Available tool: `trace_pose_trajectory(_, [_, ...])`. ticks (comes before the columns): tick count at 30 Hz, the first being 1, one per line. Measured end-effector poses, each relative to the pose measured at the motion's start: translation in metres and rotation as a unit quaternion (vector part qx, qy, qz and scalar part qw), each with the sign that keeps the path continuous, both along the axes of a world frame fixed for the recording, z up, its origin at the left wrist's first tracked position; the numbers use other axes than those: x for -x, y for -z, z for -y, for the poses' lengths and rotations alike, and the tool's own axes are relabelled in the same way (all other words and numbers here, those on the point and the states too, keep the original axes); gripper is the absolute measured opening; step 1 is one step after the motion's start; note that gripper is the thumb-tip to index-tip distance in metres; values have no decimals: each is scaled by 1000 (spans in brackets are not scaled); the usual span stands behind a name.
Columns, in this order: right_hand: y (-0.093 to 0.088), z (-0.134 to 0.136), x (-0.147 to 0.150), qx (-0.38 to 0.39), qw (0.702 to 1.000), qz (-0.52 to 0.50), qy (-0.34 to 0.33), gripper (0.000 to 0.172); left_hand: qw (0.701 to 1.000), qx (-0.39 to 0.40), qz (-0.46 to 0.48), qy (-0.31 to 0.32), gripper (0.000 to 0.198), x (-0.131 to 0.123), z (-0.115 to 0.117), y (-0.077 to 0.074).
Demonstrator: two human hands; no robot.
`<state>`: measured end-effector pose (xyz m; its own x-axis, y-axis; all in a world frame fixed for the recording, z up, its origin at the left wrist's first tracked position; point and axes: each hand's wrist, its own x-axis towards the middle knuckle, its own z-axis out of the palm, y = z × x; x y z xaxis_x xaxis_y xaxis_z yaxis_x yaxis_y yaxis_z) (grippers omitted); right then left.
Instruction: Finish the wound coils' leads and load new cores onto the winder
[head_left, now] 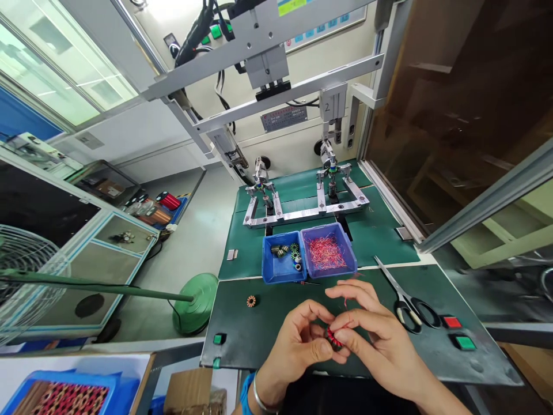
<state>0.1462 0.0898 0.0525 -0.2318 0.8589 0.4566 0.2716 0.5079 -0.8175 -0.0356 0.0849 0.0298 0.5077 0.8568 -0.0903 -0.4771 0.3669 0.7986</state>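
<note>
Green bench (pixel 242 340) carries metal fixture (pixel 302 215); blue bin (pixel 284 278), purple bin (pixel 349 249) (side by side) before it; wound core (pixel 251 301) lies left; scissors (pixel 401 297) right, near red button (pixel 452 321).

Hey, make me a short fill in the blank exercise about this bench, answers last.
The left hand and right hand hold a part whose winding is coloured ____.
Loose strands lie in a bin coloured ____.
The scissors lie on the person's ____ side.
The red button neighbours a ____ button.
Missing words: red; purple; right; green.
</note>
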Motion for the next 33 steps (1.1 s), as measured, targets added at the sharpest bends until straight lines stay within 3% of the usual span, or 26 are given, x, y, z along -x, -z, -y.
trace_pose_trajectory(5, [3,2,0,-6,1000,14,-1,18,1000,-20,-7,17,36,-5,-4,-7])
trace_pose_trajectory(15, [5,2,-9,37,999,6,14,13,984,-47,-171,14,33,-8,-2,-24])
trace_pose_trajectory(20, [5,2,-9,49,998,15,22,16,979,-71,-193,6,33,-12,-3,-24])
trace_pose_trajectory(25, [1,1,1,45,998,23,36,20,951,-157,-264,-36,38,-13,0,-23])
trace_pose_trajectory(29, [1,-4,-8,49,998,31,23,11,965,-137,-217,-58,31,-10,-3,-17])
trace_pose_trajectory(31, [12,-6,-27,58,993,73,66,18,978,-87,-177,-72,24,-7,-6,-11])
trace_pose_trajectory(33, [33,-5,-51,61,972,154,165,29,984,-46,-141,-95,21,-5,-10,-5])
